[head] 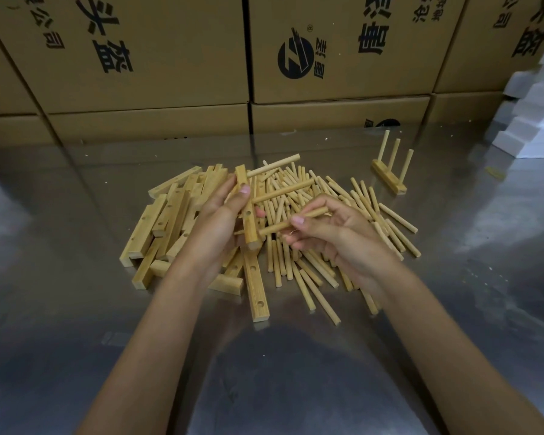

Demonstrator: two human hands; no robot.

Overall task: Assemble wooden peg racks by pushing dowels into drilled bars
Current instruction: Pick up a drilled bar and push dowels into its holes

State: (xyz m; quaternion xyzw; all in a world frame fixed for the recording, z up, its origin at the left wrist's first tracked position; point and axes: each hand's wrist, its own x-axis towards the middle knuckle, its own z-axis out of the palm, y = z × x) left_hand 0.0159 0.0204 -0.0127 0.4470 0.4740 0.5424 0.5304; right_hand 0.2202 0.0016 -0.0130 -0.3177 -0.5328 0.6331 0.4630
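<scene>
My left hand (220, 221) grips a drilled wooden bar (248, 211) held upright above the pile. Two dowels (281, 190) stick out of the bar to the right. My right hand (324, 233) pinches a third dowel (291, 221) between thumb and fingers, its left end at the bar's lower part. Below my hands lie a heap of drilled bars (167, 221) on the left and a heap of loose dowels (358, 202) on the right. A finished rack (390, 174) with three upright pegs stands at the back right.
The parts lie on a shiny metal table (296, 356). Stacked cardboard boxes (176, 58) wall off the back edge. White foam blocks (540, 114) are piled at the far right.
</scene>
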